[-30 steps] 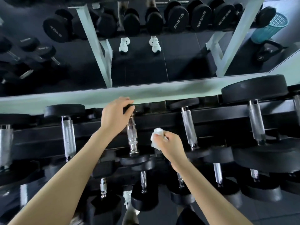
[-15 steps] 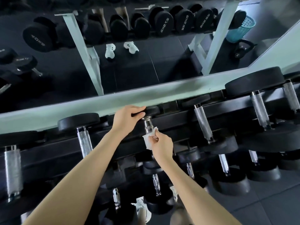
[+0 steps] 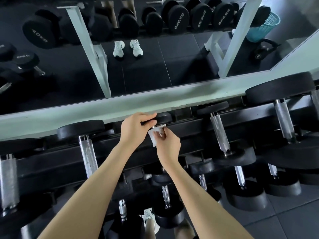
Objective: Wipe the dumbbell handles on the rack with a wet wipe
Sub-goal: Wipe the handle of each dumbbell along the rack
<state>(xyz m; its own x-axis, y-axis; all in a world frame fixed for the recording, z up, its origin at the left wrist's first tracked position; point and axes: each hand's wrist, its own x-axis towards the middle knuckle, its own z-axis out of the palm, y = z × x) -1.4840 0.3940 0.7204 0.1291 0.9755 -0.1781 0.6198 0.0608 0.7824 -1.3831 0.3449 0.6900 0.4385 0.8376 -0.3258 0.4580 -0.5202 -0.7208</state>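
A black rack (image 3: 198, 121) holds rows of black dumbbells with knurled chrome handles. My left hand (image 3: 133, 125) grips the far head (image 3: 164, 117) of a small dumbbell on the top row. My right hand (image 3: 168, 144) holds a white wet wipe (image 3: 154, 137) wrapped around that dumbbell's handle, just below the far head. The wipe and my fingers hide most of the handle. Bare chrome handles stand to the left (image 3: 88, 156) and to the right (image 3: 220, 133).
A mirror (image 3: 155, 66) behind the rack reflects the dumbbells, white rack posts and white shoes. A pale green ledge (image 3: 86, 116) runs below it. Lower rows hold more dumbbells (image 3: 165, 194). A large dumbbell (image 3: 283, 116) sits at the right, grey floor tiles (image 3: 293, 225) lower right.
My right hand has brought the wipe from beside the handle onto it and slid it up to the far head. My left hand has stayed on the head. The camera has shifted.
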